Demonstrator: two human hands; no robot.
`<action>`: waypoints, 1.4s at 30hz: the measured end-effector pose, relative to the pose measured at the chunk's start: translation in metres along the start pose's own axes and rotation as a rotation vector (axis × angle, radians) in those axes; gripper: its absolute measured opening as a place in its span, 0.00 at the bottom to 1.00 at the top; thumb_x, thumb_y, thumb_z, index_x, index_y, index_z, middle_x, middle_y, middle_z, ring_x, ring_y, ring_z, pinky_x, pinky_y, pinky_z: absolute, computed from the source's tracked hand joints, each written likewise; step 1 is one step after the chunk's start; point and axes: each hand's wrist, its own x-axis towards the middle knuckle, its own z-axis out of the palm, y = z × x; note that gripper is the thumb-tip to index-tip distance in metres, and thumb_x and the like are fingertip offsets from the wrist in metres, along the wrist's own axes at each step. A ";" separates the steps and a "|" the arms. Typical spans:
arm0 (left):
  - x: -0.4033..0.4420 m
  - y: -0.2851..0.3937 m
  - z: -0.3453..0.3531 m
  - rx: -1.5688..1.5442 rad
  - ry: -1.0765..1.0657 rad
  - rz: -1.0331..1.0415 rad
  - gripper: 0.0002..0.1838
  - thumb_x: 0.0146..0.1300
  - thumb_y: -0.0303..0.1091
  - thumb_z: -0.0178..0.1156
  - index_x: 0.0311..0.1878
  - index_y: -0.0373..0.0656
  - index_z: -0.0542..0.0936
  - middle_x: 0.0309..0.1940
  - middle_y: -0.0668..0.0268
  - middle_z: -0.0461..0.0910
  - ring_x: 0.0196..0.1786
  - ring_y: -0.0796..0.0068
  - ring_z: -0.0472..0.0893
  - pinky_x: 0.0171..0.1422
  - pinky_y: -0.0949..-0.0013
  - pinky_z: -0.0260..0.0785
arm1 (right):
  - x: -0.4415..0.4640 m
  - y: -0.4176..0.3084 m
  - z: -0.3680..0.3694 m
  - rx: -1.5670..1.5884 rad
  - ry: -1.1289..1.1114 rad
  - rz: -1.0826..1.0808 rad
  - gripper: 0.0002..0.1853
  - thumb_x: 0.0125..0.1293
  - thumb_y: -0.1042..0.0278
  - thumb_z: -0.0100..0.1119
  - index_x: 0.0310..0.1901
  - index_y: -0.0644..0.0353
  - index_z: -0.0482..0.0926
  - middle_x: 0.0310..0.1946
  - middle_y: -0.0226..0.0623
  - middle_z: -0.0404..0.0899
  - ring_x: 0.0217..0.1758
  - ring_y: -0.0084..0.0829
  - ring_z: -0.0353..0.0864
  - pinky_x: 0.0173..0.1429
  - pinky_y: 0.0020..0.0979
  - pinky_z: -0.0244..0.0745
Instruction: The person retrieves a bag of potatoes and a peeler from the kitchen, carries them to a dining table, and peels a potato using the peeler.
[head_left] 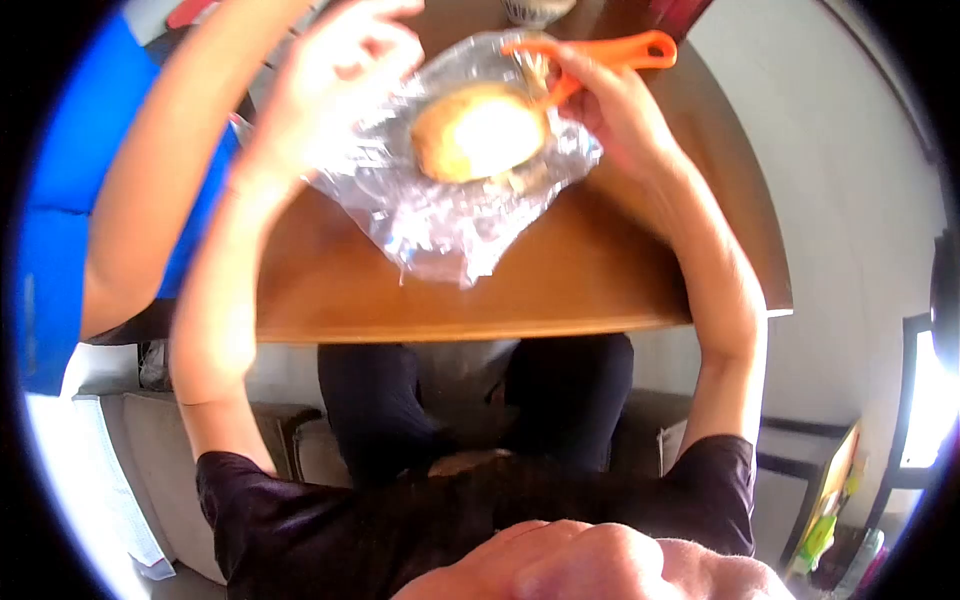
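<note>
A large oval, yellow-brown potato-like piece (480, 132), with a bright pale face that looks peeled, lies on a crumpled clear plastic bag (430, 235). My right hand (618, 112) is closed around an orange peeler (640, 50) at the right of the piece, its head by the upper edge. Left of the bag, my left hand (335, 85) is raised and blurred by motion. Its fingers look apart, with nothing visible in them. Glare washes out part of the piece's surface.
The brown wooden table (560, 290) has a curved right edge. A patterned bowl (538, 10) stands at the far side. Close on my left, another person's bare arm (165, 170) and blue clothing (95, 110) reach alongside the table. A beige sofa (170, 470) is below.
</note>
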 end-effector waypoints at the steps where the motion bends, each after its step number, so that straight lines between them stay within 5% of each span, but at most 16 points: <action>1: 0.001 0.023 -0.006 0.035 -0.040 0.056 0.24 0.65 0.36 0.59 0.62 0.38 0.70 0.47 0.59 0.78 0.42 0.75 0.78 0.47 0.75 0.72 | -0.002 -0.003 0.003 -0.013 -0.019 -0.005 0.16 0.67 0.55 0.59 0.45 0.60 0.81 0.34 0.28 0.81 0.35 0.17 0.76 0.39 0.21 0.71; 3: -0.002 0.059 -0.006 0.180 -0.053 0.154 0.20 0.70 0.41 0.50 0.57 0.35 0.74 0.40 0.58 0.79 0.38 0.73 0.80 0.42 0.74 0.75 | 0.010 0.009 -0.019 0.012 -0.110 0.004 0.16 0.70 0.56 0.55 0.47 0.61 0.78 0.39 0.31 0.80 0.42 0.21 0.78 0.46 0.27 0.75; 5: -0.011 0.067 -0.002 0.326 0.011 0.268 0.23 0.72 0.44 0.47 0.55 0.31 0.74 0.41 0.56 0.79 0.39 0.74 0.80 0.42 0.76 0.75 | 0.002 -0.024 0.012 0.208 -0.184 0.028 0.17 0.74 0.60 0.46 0.53 0.64 0.75 0.33 0.29 0.78 0.32 0.25 0.79 0.40 0.28 0.78; 7: -0.019 0.057 -0.003 0.409 0.100 0.413 0.25 0.72 0.45 0.47 0.56 0.29 0.73 0.45 0.54 0.78 0.42 0.77 0.79 0.45 0.78 0.74 | 0.005 -0.014 0.010 0.114 -0.102 0.012 0.14 0.74 0.61 0.48 0.48 0.63 0.76 0.32 0.30 0.78 0.32 0.21 0.78 0.35 0.23 0.76; 17: 0.016 0.058 -0.042 -0.139 -0.007 0.123 0.24 0.68 0.44 0.53 0.55 0.32 0.74 0.43 0.57 0.79 0.41 0.74 0.79 0.44 0.75 0.74 | -0.002 -0.014 0.006 0.147 -0.166 0.051 0.15 0.73 0.59 0.51 0.49 0.62 0.76 0.33 0.29 0.77 0.33 0.21 0.77 0.38 0.22 0.76; 20: 0.024 0.058 -0.025 0.071 -0.162 0.006 0.26 0.67 0.49 0.54 0.57 0.35 0.74 0.49 0.54 0.77 0.47 0.67 0.78 0.52 0.68 0.72 | -0.001 -0.008 0.004 0.176 -0.208 0.071 0.18 0.73 0.57 0.51 0.54 0.62 0.75 0.38 0.30 0.78 0.42 0.23 0.77 0.49 0.28 0.75; 25: 0.026 0.042 0.018 0.562 -0.538 -0.180 0.31 0.64 0.57 0.57 0.60 0.42 0.74 0.57 0.50 0.75 0.58 0.56 0.76 0.65 0.57 0.68 | -0.005 -0.010 0.004 0.038 -0.192 0.223 0.21 0.72 0.54 0.51 0.57 0.61 0.74 0.47 0.32 0.80 0.46 0.26 0.78 0.53 0.34 0.74; 27: 0.021 -0.027 0.026 0.413 -0.375 0.072 0.33 0.57 0.49 0.66 0.58 0.35 0.72 0.41 0.51 0.82 0.44 0.62 0.83 0.49 0.67 0.74 | -0.013 -0.006 0.011 0.021 -0.124 0.080 0.19 0.70 0.57 0.56 0.54 0.63 0.76 0.48 0.37 0.81 0.53 0.27 0.78 0.56 0.35 0.76; 29: 0.008 -0.026 0.042 0.590 -0.281 0.018 0.41 0.48 0.55 0.70 0.57 0.33 0.71 0.46 0.46 0.80 0.48 0.52 0.82 0.53 0.62 0.74 | -0.008 0.001 0.002 0.015 -0.159 0.163 0.23 0.69 0.57 0.56 0.60 0.63 0.72 0.54 0.40 0.79 0.60 0.31 0.76 0.61 0.39 0.74; 33: 0.008 -0.043 0.055 0.448 -0.244 -0.071 0.42 0.49 0.54 0.71 0.58 0.30 0.69 0.47 0.43 0.79 0.50 0.51 0.81 0.52 0.59 0.74 | -0.014 -0.007 0.013 -0.101 -0.083 0.154 0.22 0.69 0.58 0.57 0.58 0.64 0.73 0.53 0.39 0.78 0.58 0.29 0.76 0.60 0.38 0.75; 35: 0.000 -0.037 0.059 0.556 -0.147 -0.032 0.35 0.54 0.48 0.69 0.61 0.40 0.71 0.48 0.51 0.80 0.50 0.61 0.81 0.54 0.63 0.72 | -0.013 -0.012 0.014 -0.133 -0.092 0.147 0.21 0.69 0.59 0.56 0.57 0.65 0.73 0.54 0.41 0.78 0.59 0.30 0.76 0.60 0.38 0.75; 38: -0.003 -0.039 0.056 0.426 -0.184 -0.058 0.40 0.52 0.49 0.70 0.61 0.33 0.67 0.48 0.45 0.77 0.51 0.52 0.79 0.55 0.58 0.72 | -0.003 0.000 0.003 0.166 -0.132 0.223 0.20 0.71 0.63 0.53 0.57 0.69 0.71 0.57 0.45 0.76 0.59 0.33 0.77 0.59 0.38 0.77; 42: -0.009 -0.083 0.065 0.128 -0.124 0.082 0.41 0.51 0.48 0.71 0.62 0.36 0.66 0.52 0.44 0.73 0.56 0.51 0.76 0.59 0.55 0.70 | 0.007 0.016 -0.013 0.406 0.033 0.369 0.19 0.72 0.67 0.50 0.58 0.71 0.70 0.57 0.51 0.75 0.61 0.37 0.76 0.60 0.35 0.78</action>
